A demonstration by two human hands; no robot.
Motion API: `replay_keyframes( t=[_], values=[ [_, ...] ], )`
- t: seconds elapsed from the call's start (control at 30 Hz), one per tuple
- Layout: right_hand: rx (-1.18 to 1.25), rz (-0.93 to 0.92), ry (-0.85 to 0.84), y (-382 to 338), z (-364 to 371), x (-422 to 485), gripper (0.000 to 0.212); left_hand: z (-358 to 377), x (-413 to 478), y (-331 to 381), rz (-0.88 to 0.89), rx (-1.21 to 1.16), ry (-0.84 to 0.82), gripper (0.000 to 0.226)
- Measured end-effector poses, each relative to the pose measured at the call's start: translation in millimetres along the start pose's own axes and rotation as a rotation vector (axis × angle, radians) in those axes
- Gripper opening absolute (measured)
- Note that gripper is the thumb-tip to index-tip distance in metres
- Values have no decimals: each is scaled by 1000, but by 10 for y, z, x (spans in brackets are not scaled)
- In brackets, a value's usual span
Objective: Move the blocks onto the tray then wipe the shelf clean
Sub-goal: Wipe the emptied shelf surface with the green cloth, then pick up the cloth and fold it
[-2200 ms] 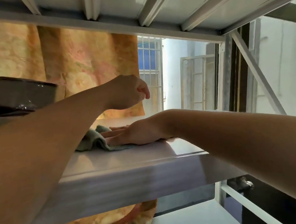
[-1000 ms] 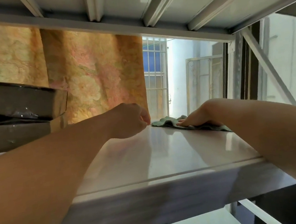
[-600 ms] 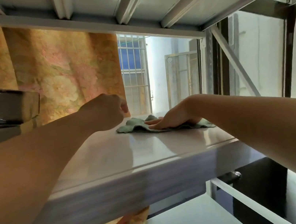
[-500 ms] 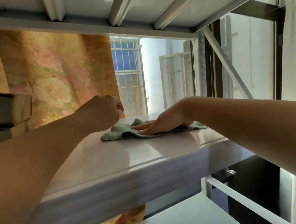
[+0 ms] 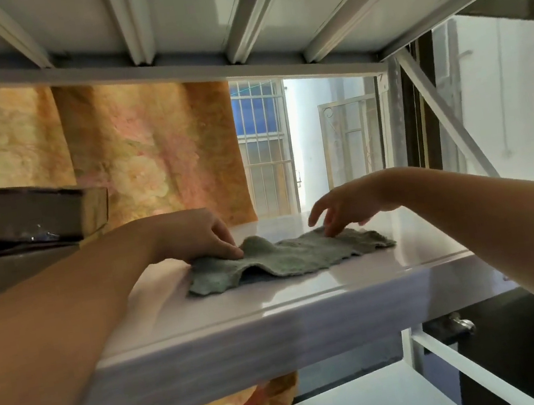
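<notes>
Where the cloth [image 5: 287,258] lies mid-frame on the shelf [image 5: 357,280], the left hand [image 5: 194,237] pinches its left end. Right hand [image 5: 349,204] — fingers loose — touches its right part.

Orange curtain [image 5: 148,157], barred window [image 5: 264,147] w/ daylight

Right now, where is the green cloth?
In the head view the green cloth lies mid-frame on the white shelf, left hand gripping its left end, right hand touching its right part.
</notes>
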State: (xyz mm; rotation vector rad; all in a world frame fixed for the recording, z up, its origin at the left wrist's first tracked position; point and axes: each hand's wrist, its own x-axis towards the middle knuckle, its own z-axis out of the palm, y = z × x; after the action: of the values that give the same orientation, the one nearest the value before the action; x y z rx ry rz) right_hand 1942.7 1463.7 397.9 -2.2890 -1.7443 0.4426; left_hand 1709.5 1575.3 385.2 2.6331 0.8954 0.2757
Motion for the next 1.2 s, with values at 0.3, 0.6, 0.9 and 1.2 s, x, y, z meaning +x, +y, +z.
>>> replay_keyframes(
  t=[0.3,0.6,0.9,1.2],
  values=[
    [210,15,71,142,-174,165,18,-165,14,-125,-94,-223,88,12],
    [456,-51,448,-160,-195,606,17,-260,98,-322,-163,-257,600,12],
    [522,-240,780,-97,-214,712,20,-337,87,-226,-96,-174,900,5],
    [725,-273,725,-64,-267,576,13,-367,-11,-97,-150,-562,719,14]
  ],
)
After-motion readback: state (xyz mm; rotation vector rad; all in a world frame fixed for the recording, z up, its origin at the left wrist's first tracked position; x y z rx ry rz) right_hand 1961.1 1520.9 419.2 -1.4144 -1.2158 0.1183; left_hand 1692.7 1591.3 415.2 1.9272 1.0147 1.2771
